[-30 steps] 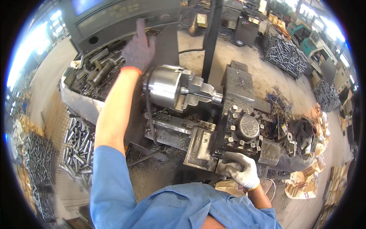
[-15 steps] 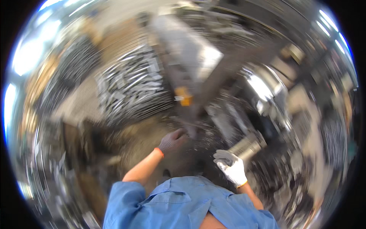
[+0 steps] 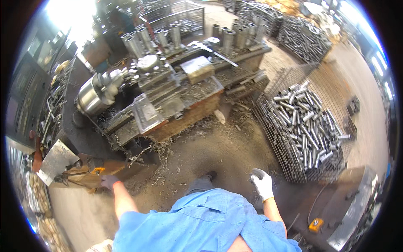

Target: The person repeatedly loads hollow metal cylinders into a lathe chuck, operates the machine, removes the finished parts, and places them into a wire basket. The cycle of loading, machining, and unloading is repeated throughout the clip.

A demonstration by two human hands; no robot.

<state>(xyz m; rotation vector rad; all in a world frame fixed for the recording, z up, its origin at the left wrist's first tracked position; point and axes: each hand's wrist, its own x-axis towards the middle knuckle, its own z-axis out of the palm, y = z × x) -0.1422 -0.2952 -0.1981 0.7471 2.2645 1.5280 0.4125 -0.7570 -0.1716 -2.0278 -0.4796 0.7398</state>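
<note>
The left hand (image 3: 108, 181), in a dark glove, hangs low beside the lathe's (image 3: 168, 101) base, fingers curled; what it grips, I cannot tell. The right hand (image 3: 262, 183), white-gloved and loosely open, hovers empty just left of the wire basket (image 3: 273, 138) of steel tubes (image 3: 310, 126).

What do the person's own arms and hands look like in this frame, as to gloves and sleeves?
The left hand wears a dark grey glove with an orange-red cuff edge; the right hand wears a white knitted work glove. Both forearms are bare below short sleeves of a light blue work shirt. No markings show on either glove.
</note>
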